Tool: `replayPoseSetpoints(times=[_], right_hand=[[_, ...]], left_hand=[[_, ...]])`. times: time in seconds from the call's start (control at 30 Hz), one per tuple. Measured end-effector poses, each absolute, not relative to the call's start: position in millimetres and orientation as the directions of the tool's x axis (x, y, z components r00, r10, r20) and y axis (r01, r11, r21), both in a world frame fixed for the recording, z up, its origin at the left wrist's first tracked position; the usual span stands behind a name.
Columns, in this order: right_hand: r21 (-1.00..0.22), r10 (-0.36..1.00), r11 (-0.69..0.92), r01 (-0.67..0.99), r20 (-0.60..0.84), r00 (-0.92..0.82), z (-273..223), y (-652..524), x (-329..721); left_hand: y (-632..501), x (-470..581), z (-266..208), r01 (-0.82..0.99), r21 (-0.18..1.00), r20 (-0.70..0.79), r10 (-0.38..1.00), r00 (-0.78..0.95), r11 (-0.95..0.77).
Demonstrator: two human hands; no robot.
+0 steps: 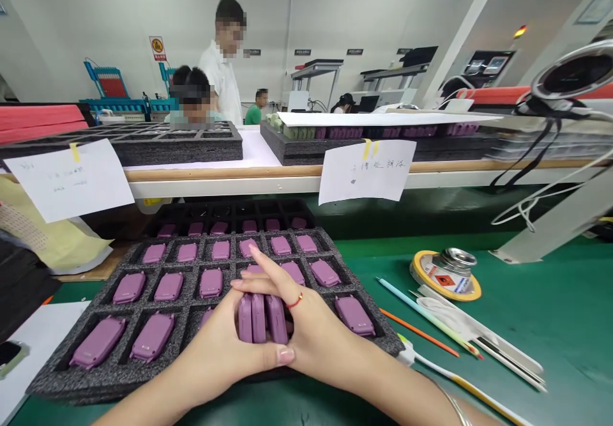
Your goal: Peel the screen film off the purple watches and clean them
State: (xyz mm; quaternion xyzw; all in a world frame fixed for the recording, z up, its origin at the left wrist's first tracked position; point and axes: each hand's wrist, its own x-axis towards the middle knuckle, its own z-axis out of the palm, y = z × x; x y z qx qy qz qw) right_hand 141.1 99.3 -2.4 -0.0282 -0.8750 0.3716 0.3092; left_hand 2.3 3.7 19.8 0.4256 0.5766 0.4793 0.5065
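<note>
Three purple watch cases (258, 319) stand on edge, side by side, between my two hands. My left hand (223, 336) is closed round them from the left, its thumb stretched across their near ends. From the right, my right hand (313, 314) wraps them too, fingers laid over the far side and a red string on it. Below and beyond is a black foam tray (90, 381) with square pockets, many holding a purple case like the one (152, 336) at its front left. My hands and forearms hide some pockets in the near right part.
On the green bench (541, 311) at right lie a light-blue pen-like tool (421, 308), an orange stick (421, 332), white tweezers (502, 349), a cable and a yellow-rimmed tin (445, 276). A shelf (230, 186) with more foam trays crosses behind. Several people are beyond it.
</note>
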Motion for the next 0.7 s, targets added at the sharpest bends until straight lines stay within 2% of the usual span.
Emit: replayPoseSetpoints(times=[0.13, 0.27, 0.37, 0.47, 0.57, 0.7], right_hand=[[-0.604, 0.262, 0.77, -0.203, 0.591, -0.763, -9, 98, 139], [-0.635, 0.283, 0.741, -0.218, 0.59, -0.756, -9, 96, 141], [-0.72, 0.318, 0.639, -0.271, 0.568, -0.759, -9, 97, 143], [-0.784, 0.393, 0.531, -0.32, 0.563, -0.727, -11, 98, 145], [-0.794, 0.423, 0.498, -0.349, 0.574, -0.701, -13, 97, 146], [-0.78, 0.397, 0.509, -0.364, 0.588, -0.704, -14, 96, 146]], left_hand=[[3, 8, 19, -0.092, 0.991, -0.108, 0.982, -0.156, 0.095], [3, 10, 15, -0.007, 0.993, -0.119, 0.967, -0.225, 0.121], [3, 5, 12, 0.024, 0.99, -0.132, 0.983, -0.128, 0.136], [3, -1, 12, -0.032, 0.987, -0.16, 0.987, -0.008, 0.16], [3, -3, 12, -0.034, 0.984, -0.173, 0.985, -0.01, 0.173], [2, -1, 13, 0.011, 0.983, -0.181, 0.983, -0.019, 0.181]])
